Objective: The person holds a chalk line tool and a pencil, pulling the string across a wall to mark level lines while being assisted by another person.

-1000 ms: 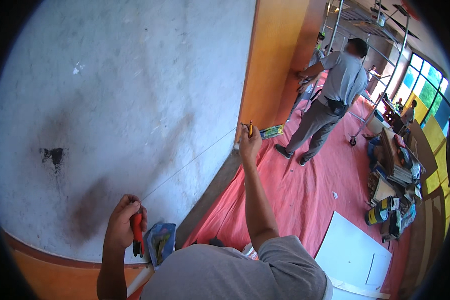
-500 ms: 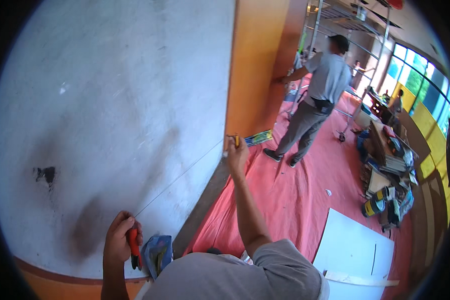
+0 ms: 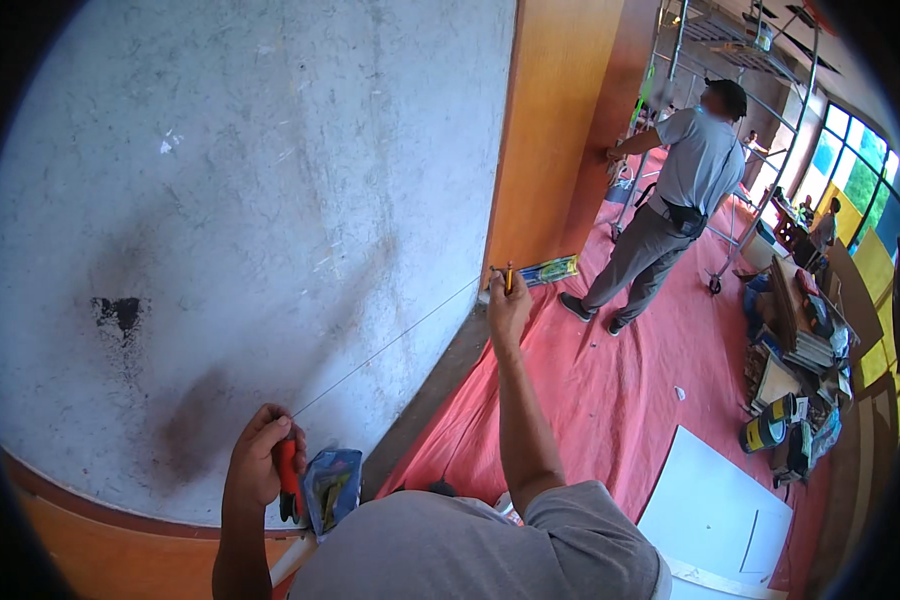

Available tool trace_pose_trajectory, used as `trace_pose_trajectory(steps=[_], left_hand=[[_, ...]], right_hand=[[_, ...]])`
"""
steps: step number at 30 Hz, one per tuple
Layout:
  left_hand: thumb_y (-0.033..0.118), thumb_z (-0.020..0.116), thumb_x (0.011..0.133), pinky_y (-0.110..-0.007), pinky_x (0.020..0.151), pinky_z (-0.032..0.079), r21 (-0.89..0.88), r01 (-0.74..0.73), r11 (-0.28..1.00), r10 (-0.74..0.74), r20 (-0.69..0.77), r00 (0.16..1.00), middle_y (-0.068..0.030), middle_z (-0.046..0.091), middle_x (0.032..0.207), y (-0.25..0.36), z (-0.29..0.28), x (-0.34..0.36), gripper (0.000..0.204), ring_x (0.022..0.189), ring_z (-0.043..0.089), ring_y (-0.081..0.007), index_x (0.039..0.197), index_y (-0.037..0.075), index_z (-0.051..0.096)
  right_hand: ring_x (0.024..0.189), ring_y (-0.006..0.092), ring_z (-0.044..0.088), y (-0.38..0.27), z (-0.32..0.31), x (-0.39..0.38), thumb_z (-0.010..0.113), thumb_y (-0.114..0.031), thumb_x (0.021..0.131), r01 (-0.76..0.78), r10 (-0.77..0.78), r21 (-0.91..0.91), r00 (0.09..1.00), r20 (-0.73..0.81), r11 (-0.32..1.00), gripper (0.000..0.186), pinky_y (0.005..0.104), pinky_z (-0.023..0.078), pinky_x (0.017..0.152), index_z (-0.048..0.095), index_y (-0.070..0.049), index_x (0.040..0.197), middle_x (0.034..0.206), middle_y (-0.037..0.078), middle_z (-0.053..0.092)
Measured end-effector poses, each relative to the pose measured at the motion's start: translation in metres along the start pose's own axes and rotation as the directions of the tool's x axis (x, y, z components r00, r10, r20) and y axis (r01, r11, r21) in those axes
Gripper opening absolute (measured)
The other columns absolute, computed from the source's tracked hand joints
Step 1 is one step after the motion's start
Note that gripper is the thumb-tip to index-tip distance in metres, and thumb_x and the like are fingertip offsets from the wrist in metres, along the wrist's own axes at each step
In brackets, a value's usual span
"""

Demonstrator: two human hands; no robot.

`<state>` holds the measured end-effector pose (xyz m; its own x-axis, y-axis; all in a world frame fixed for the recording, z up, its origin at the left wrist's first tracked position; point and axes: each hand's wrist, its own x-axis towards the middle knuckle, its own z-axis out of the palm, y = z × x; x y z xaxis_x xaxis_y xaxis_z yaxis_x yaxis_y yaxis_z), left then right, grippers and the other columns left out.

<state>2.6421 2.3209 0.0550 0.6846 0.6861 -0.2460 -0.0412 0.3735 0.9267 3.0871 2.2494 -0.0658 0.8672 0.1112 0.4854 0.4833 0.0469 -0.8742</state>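
My left hand (image 3: 255,466), low in front of the wall, is closed around a red-and-black chalk line reel (image 3: 289,468). From its top a thin taut string (image 3: 385,346) runs up and right across the wall (image 3: 270,250) to my right hand. The right arm is stretched out, and my right hand (image 3: 510,308) is closed by the wall's corner, next to the orange wooden panel (image 3: 540,150). A short yellow pencil (image 3: 510,277) sticks up from its fingers. The string's far end is pinched there, too small to make out.
A blue plastic bag (image 3: 332,485) sits beside the reel. Pink sheeting (image 3: 580,400) covers the floor. Another person (image 3: 685,190) stands by the panel, near wheeled scaffolding (image 3: 770,190). Boards and buckets (image 3: 762,433) are heaped at right; a white panel (image 3: 710,510) lies nearer.
The view has turned a little left, so the scene sits farther right. Both hands keep their grips, with the string still taut between them.
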Motion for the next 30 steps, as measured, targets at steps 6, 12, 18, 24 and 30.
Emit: trace_pose_trajectory(steps=[6,12,18,24,30], left_hand=[[0.018,0.050,0.099,-0.033,0.056,0.048,0.036,0.006,0.999,-0.005,-0.031,1.000,-0.0081,0.059,0.077,0.003,0.002,-0.005,0.009,0.058,0.056,-0.0177,0.100,0.009,0.051],[0.017,0.051,0.098,-0.033,0.053,0.048,0.005,-0.030,1.000,0.030,-0.016,0.999,-0.0094,0.060,0.076,-0.002,0.000,-0.008,0.009,0.056,0.056,-0.0189,0.101,0.008,0.049],[0.016,0.052,0.098,-0.033,0.051,0.048,-0.057,-0.032,0.998,0.034,0.034,0.999,-0.0103,0.060,0.076,-0.010,-0.005,-0.001,0.009,0.054,0.056,-0.0200,0.101,0.008,0.049],[0.016,0.052,0.099,-0.032,0.050,0.048,-0.072,-0.011,0.997,0.015,0.054,0.998,-0.0105,0.060,0.076,-0.010,0.001,-0.002,0.008,0.053,0.057,-0.0198,0.101,0.009,0.049],[0.019,0.049,0.099,-0.033,0.054,0.049,0.006,-0.002,1.000,0.002,0.050,0.999,-0.0082,0.059,0.075,-0.012,0.001,-0.005,0.010,0.054,0.056,-0.0185,0.102,0.010,0.050]], right_hand=[[0.065,0.0248,0.054,0.013,0.008,-0.005,0.064,-0.015,0.097,0.084,-0.084,-0.005,0.996,-0.038,0.996,0.021,0.0403,0.044,0.061,0.062,0.005,0.091,0.073,0.017,0.057],[0.063,0.0148,0.049,0.005,-0.001,-0.013,0.064,-0.019,0.096,0.079,-0.086,-0.095,0.994,-0.074,0.992,0.027,0.0358,0.041,0.058,0.056,0.003,0.082,0.067,0.009,0.053],[0.063,0.0158,0.049,0.001,-0.017,-0.017,0.064,-0.020,0.097,0.079,-0.091,-0.115,0.991,-0.102,0.990,0.028,0.0364,0.041,0.058,0.055,0.002,0.082,0.067,0.010,0.052],[0.063,0.0157,0.048,-0.002,-0.034,-0.015,0.063,-0.019,0.097,0.111,-0.126,-0.121,0.984,-0.126,0.986,0.027,0.0361,0.041,0.059,0.054,0.002,0.082,0.068,0.008,0.050],[0.067,0.0259,0.057,0.002,-0.040,-0.023,0.064,-0.019,0.097,0.063,-0.073,-0.127,0.994,-0.083,0.990,0.025,0.0402,0.045,0.063,0.061,0.005,0.090,0.075,0.019,0.058]])
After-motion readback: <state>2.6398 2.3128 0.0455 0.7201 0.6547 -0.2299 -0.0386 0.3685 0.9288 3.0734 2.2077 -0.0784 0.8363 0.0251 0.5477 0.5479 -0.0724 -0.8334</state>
